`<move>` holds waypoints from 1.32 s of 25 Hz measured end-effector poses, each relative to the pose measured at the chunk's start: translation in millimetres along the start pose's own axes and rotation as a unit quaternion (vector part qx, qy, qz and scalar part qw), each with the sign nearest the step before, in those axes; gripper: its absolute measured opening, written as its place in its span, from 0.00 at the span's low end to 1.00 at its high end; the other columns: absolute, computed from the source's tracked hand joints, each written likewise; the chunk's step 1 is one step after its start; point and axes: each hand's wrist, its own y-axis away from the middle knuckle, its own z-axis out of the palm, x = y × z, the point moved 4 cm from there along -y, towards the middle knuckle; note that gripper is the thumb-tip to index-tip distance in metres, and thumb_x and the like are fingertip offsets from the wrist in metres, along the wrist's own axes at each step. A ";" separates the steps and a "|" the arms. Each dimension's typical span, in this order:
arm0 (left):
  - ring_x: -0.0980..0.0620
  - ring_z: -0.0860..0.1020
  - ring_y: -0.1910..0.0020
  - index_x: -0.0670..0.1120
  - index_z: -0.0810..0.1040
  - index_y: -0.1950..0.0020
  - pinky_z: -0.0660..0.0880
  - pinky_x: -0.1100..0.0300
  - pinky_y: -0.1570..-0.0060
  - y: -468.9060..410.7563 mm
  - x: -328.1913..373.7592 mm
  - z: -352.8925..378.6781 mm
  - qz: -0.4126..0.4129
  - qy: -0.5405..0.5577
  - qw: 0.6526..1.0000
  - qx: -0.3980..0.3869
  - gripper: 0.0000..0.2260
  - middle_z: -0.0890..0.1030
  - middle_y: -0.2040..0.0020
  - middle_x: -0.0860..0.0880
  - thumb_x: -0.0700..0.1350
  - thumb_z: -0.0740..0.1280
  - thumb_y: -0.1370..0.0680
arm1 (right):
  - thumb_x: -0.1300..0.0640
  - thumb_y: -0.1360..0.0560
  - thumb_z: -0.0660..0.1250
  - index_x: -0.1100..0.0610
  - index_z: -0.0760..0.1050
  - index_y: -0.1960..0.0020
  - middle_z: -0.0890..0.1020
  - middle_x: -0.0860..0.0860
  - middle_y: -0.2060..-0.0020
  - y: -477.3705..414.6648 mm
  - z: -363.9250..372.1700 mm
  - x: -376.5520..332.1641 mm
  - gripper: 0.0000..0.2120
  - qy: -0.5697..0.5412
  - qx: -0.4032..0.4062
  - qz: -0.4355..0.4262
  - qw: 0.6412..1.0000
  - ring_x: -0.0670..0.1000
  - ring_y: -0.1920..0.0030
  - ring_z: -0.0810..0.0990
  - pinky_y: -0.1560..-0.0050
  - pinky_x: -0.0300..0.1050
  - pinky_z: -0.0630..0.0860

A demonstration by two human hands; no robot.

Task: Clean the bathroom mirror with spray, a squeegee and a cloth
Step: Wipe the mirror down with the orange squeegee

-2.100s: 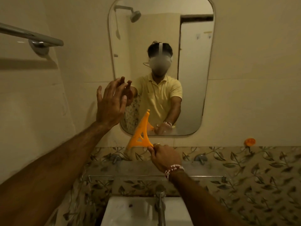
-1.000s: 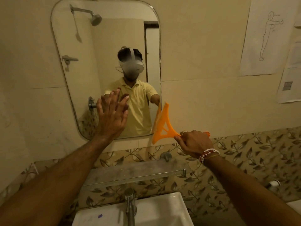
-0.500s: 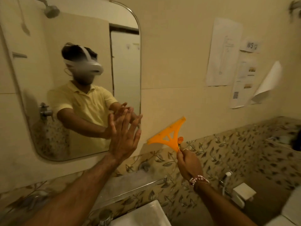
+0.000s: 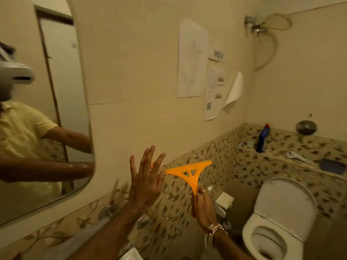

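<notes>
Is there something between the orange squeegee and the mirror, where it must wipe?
Yes. The open left hand is raised between the squeegee, held by the right hand, and the mirror at the left.

A translucent orange plastic squeegee (image 4: 188, 172), smooth and slightly glossy, is pinched by its handle in the right hand (image 4: 203, 209), a beaded bracelet (image 4: 214, 230) at the wrist. The mirror (image 4: 47, 117) is polished glass, reflecting a pale yellow cloth shirt. Walls are smooth, matt cream tile (image 4: 140, 72) above a glossy leaf-patterned tile band (image 4: 234, 166). Paper sheets (image 4: 192, 59) hang on the wall, one curling. The toilet (image 4: 277, 220) is glossy white ceramic. A blue plastic bottle (image 4: 262, 138) stands on the ledge near a shiny metal fitting (image 4: 306, 127).
</notes>
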 end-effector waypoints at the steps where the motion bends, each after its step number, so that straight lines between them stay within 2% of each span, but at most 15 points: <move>1: 0.48 0.53 0.16 0.55 0.63 0.19 0.43 0.34 0.20 -3.2 9.3 13.1 0.002 0.013 1.000 -0.008 0.24 0.53 0.15 0.47 0.53 0.57 0.16 | 0.59 0.19 0.55 0.55 0.73 0.58 0.71 0.52 0.69 -5.9 -7.6 7.1 0.12 -0.016 0.005 0.009 1.000 0.52 0.68 0.69 0.63 0.50 0.67; 4: 0.48 0.53 0.16 0.54 0.64 0.19 0.41 0.38 0.19 -6.7 35.2 47.0 0.012 0.038 0.998 -0.040 0.24 0.53 0.15 0.47 0.53 0.57 0.16 | 0.61 0.19 0.55 0.52 0.73 0.61 0.72 0.51 0.70 -19.3 -28.8 25.9 0.14 -0.068 0.023 0.025 0.997 0.52 0.68 0.70 0.65 0.50 0.68; 6: 0.47 0.54 0.16 0.52 0.65 0.19 0.45 0.40 0.20 -0.2 49.3 70.4 0.006 0.065 0.995 -0.075 0.24 0.55 0.15 0.47 0.51 0.60 0.16 | 0.61 0.18 0.55 0.54 0.75 0.57 0.76 0.54 0.65 -26.9 -37.9 45.9 0.13 -0.070 0.028 0.042 0.996 0.53 0.63 0.74 0.59 0.50 0.72; 8: 0.47 0.54 0.17 0.51 0.65 0.19 0.49 0.41 0.20 13.2 60.5 98.2 0.003 0.102 0.989 -0.109 0.24 0.57 0.16 0.46 0.50 0.61 0.16 | 0.62 0.17 0.56 0.55 0.76 0.55 0.79 0.54 0.61 -32.2 -40.7 76.1 0.12 -0.041 0.021 0.067 0.997 0.49 0.60 0.79 0.57 0.42 0.76; 10: 0.48 0.55 0.17 0.51 0.64 0.19 0.51 0.41 0.21 34.9 67.8 118.9 -0.006 0.126 0.982 -0.141 0.24 0.57 0.16 0.47 0.50 0.60 0.15 | 0.64 0.17 0.56 0.56 0.76 0.51 0.80 0.53 0.58 -30.3 -38.7 100.1 0.11 -0.022 0.005 0.079 0.997 0.44 0.60 0.79 0.62 0.30 0.75; 11: 0.47 0.55 0.17 0.51 0.64 0.19 0.52 0.40 0.21 49.6 71.1 132.9 -0.010 0.130 0.978 -0.163 0.24 0.57 0.16 0.46 0.50 0.60 0.15 | 0.64 0.18 0.57 0.57 0.75 0.50 0.79 0.52 0.57 -27.3 -37.3 118.9 0.09 -0.008 -0.003 0.090 0.996 0.44 0.59 0.78 0.63 0.28 0.73; 12: 0.47 0.56 0.17 0.50 0.64 0.19 0.53 0.40 0.21 67.2 72.8 150.3 -0.015 0.135 0.973 -0.188 0.24 0.58 0.16 0.46 0.50 0.60 0.15 | 0.64 0.18 0.58 0.57 0.75 0.50 0.79 0.51 0.58 -23.0 -34.2 142.1 0.08 0.008 -0.007 0.109 0.994 0.44 0.60 0.77 0.63 0.29 0.73; 14: 0.46 0.58 0.18 0.50 0.64 0.19 0.56 0.40 0.22 104.2 73.7 179.7 -0.016 0.143 0.962 -0.233 0.24 0.58 0.16 0.45 0.50 0.60 0.16 | 0.64 0.18 0.59 0.58 0.76 0.49 0.79 0.49 0.60 -9.3 -28.6 186.0 0.07 0.025 0.001 0.147 0.989 0.44 0.61 0.76 0.59 0.38 0.74; 17: 0.45 0.59 0.18 0.50 0.63 0.19 0.56 0.43 0.23 152.9 72.6 221.8 -0.015 0.163 0.942 -0.292 0.25 0.59 0.16 0.45 0.53 0.57 0.16 | 0.63 0.18 0.60 0.57 0.77 0.45 0.80 0.51 0.56 18.9 -32.6 257.0 0.08 0.014 0.060 0.219 0.974 0.52 0.55 0.78 0.50 0.51 0.76; 19: 0.46 0.58 0.18 0.50 0.63 0.18 0.55 0.42 0.22 177.9 74.7 248.2 -0.026 0.172 0.925 -0.339 0.26 0.58 0.16 0.45 0.55 0.55 0.16 | 0.63 0.18 0.60 0.58 0.77 0.43 0.80 0.54 0.54 36.8 -37.4 303.2 0.08 0.031 0.084 0.265 0.960 0.55 0.52 0.78 0.49 0.51 0.75; 22: 0.46 0.56 0.17 0.50 0.62 0.18 0.56 0.38 0.21 209.0 78.1 272.2 -0.030 0.171 0.908 -0.381 0.28 0.56 0.16 0.45 0.58 0.52 0.17 | 0.63 0.18 0.60 0.60 0.77 0.43 0.80 0.55 0.56 60.6 -40.6 350.3 0.09 0.064 0.077 0.307 0.946 0.55 0.56 0.78 0.55 0.45 0.74; 25: 0.46 0.58 0.18 0.52 0.61 0.18 0.56 0.37 0.23 238.9 81.0 304.7 -0.025 0.167 0.894 -0.415 0.27 0.54 0.15 0.48 0.59 0.52 0.17 | 0.63 0.18 0.59 0.63 0.78 0.40 0.82 0.60 0.48 72.5 -37.8 398.0 0.12 0.125 0.045 0.325 0.936 0.59 0.48 0.79 0.46 0.49 0.73; 28: 0.44 0.59 0.18 0.51 0.61 0.19 0.57 0.37 0.24 260.3 76.6 325.1 -0.023 0.152 0.886 -0.438 0.29 0.55 0.16 0.47 0.62 0.51 0.18 | 0.62 0.18 0.59 0.63 0.77 0.35 0.81 0.60 0.40 85.6 -30.4 429.7 0.15 0.155 0.012 0.345 0.925 0.59 0.39 0.77 0.39 0.48 0.71; 33: 0.44 0.58 0.18 0.51 0.60 0.18 0.57 0.37 0.23 288.6 65.8 348.1 -0.013 0.146 0.872 -0.467 0.28 0.55 0.15 0.46 0.61 0.52 0.17 | 0.61 0.18 0.60 0.61 0.75 0.32 0.79 0.59 0.35 109.0 -8.5 465.9 0.16 0.141 0.010 0.378 0.915 0.59 0.35 0.75 0.33 0.47 0.70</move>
